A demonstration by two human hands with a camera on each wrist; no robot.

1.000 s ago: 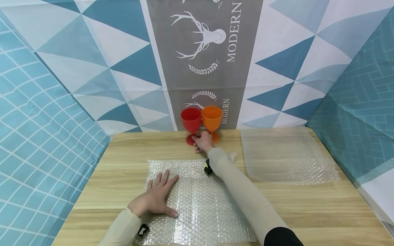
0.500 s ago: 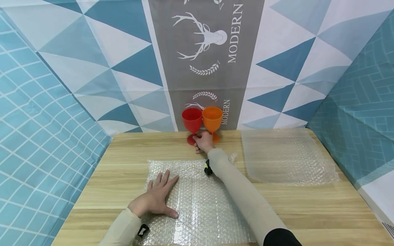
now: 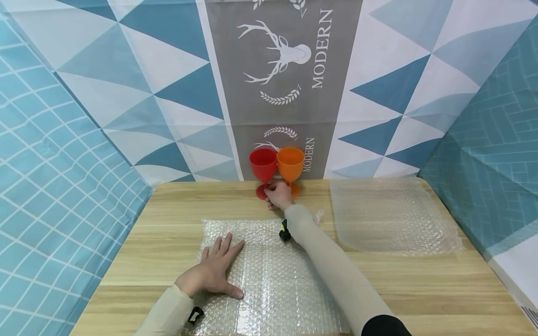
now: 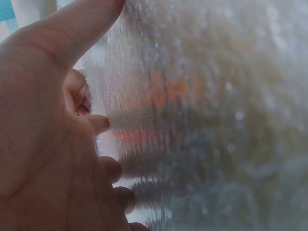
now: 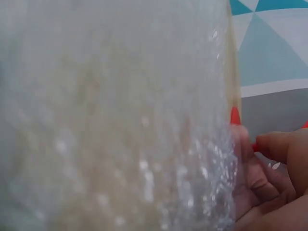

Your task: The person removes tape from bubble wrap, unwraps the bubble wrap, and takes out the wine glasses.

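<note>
A red plastic goblet point(image 3: 263, 164) stands upright at the table's back edge, close beside an orange goblet point(image 3: 291, 163). My right hand point(image 3: 279, 195) reaches to the red one and pinches its stem low down, just above the base; in the right wrist view a bit of red stem point(image 5: 255, 147) shows at the fingertips. Part of the orange goblet's stem and foot is hidden behind this hand. My left hand point(image 3: 212, 273) rests with fingers spread on the left side of a clear bubble wrap sheet point(image 3: 273, 280), which lies flat at the front.
Another bubble wrap sheet point(image 3: 391, 214) lies flat at the back right of the wooden table point(image 3: 420, 284). A patterned cloth wall point(image 3: 281, 93) rises directly behind the goblets. Blue cloth walls stand at the left and right. My right forearm crosses over the front sheet.
Both hands and the goblets hold their places. Only the head view has shifted slightly, so the scene sits a little lower in it.
</note>
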